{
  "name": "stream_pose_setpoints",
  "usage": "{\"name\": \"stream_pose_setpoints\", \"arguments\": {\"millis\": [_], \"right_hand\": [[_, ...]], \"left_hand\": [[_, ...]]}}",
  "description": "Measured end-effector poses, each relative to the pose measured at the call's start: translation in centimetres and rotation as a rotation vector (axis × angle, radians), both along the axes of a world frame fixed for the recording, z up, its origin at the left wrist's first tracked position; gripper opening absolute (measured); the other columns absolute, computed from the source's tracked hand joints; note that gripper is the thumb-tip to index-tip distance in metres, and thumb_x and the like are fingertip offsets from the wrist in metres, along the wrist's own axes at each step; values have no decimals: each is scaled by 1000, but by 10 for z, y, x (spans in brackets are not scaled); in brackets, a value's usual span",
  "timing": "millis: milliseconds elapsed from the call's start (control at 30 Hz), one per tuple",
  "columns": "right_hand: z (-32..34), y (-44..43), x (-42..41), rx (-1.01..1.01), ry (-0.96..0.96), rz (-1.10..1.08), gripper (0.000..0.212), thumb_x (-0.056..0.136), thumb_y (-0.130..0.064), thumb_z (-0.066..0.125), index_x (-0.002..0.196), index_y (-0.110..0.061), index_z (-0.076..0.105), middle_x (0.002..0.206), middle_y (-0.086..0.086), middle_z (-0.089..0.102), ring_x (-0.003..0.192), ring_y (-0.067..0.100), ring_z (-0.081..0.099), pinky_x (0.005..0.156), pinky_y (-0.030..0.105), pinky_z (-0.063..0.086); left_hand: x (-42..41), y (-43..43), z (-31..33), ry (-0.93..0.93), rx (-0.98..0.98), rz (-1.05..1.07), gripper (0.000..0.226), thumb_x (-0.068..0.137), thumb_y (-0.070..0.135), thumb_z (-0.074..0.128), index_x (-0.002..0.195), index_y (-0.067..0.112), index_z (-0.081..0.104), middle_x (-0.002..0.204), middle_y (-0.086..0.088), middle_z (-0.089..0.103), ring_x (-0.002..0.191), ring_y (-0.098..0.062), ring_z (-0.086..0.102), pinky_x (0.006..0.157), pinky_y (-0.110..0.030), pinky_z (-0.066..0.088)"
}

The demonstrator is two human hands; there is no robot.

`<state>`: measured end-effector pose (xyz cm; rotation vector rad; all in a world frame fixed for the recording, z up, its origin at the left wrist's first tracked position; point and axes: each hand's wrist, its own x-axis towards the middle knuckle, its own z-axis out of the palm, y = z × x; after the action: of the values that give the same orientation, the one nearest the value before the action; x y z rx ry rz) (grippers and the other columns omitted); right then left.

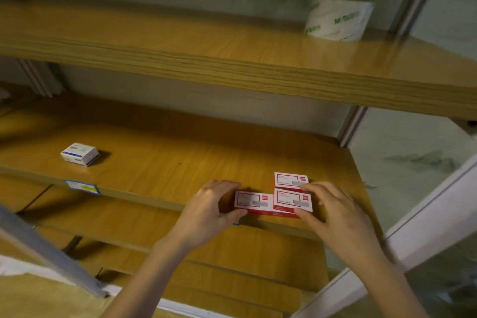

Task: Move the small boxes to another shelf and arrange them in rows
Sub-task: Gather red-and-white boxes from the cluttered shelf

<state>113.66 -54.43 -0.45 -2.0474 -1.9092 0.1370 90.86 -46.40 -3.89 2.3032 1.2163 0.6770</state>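
Observation:
Three small red-and-white boxes lie on the middle wooden shelf [180,162] near its front right edge. My left hand [210,210] grips the left box [251,201] between thumb and curled fingers. My right hand [333,212] pinches the right front box [291,200], thumb at its near edge and fingers at its far corner. The two front boxes sit side by side, touching. The third box [290,179] lies directly behind the right front one. A white-and-blue small box [80,154] rests alone at the left of the same shelf.
An upper wooden shelf [206,41] carries a white packet with green print [338,19] at its right end. A blue-edged label [82,186] sticks to the middle shelf's front edge. More shelves lie below. Glass panels and a metal frame [353,124] bound the right side.

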Motion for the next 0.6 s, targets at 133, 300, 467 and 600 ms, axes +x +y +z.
{"name": "stream_pose_setpoints", "arguments": {"millis": [133, 300, 467, 600], "right_hand": [[15, 4, -20, 39, -68, 114, 43, 84, -52, 47, 124, -37, 43, 127, -20, 42, 116, -1, 39, 77, 10, 38], [36, 18, -74, 31, -90, 303, 37, 89, -50, 41, 124, -40, 43, 127, -22, 41, 116, -3, 37, 75, 7, 29], [45, 32, -149, 44, -88, 498, 33, 90, -50, 41, 122, -41, 44, 122, -24, 42, 116, -3, 36, 83, 16, 30], [44, 43, -224, 50, -97, 621, 30, 89, -49, 43, 118, -41, 46, 118, -25, 45, 114, -1, 38, 87, 18, 33]], "left_hand": [[-29, -9, 15, 105, 142, 35, 42, 83, 45, 48, 114, 20, 59, 111, 7, 62, 105, -13, 54, 84, -25, 44], [-85, -24, 31, 187, 205, 174, 40, 87, 46, 43, 113, 21, 60, 109, 8, 63, 103, -14, 57, 84, -28, 46], [-159, -44, 39, 257, 188, 340, 37, 86, 42, 42, 108, 21, 64, 104, 6, 66, 98, -17, 61, 76, -31, 50], [-230, -61, 42, 318, 163, 464, 38, 86, 45, 38, 102, 23, 65, 95, 7, 66, 90, -17, 62, 69, -31, 49]]}}
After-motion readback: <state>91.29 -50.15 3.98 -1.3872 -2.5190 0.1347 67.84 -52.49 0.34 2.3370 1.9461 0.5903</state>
